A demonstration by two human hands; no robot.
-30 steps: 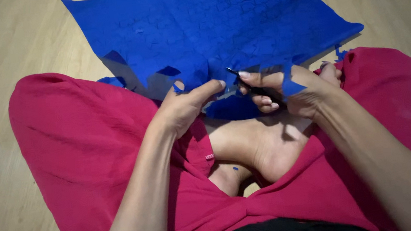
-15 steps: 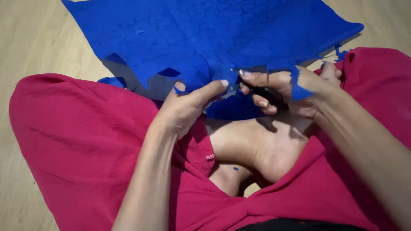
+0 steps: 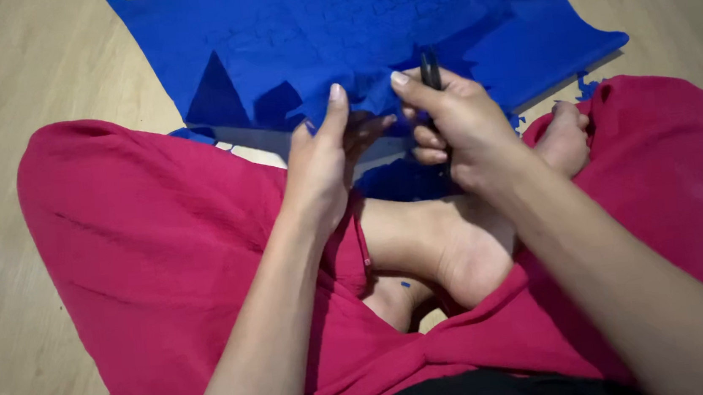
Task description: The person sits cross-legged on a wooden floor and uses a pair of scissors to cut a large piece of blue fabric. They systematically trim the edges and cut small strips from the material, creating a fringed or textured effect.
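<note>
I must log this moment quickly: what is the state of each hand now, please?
Left hand: closed, pinching the edge of the blue fabric.
Right hand: closed around a dark tool, probably scissors, at the same edge.

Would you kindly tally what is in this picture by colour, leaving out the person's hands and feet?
Blue: 1, the blue fabric sheet spread on the floor
Black: 1, the black scissors in the right hand
Red: 1, the red trousers
Total: 3
</note>
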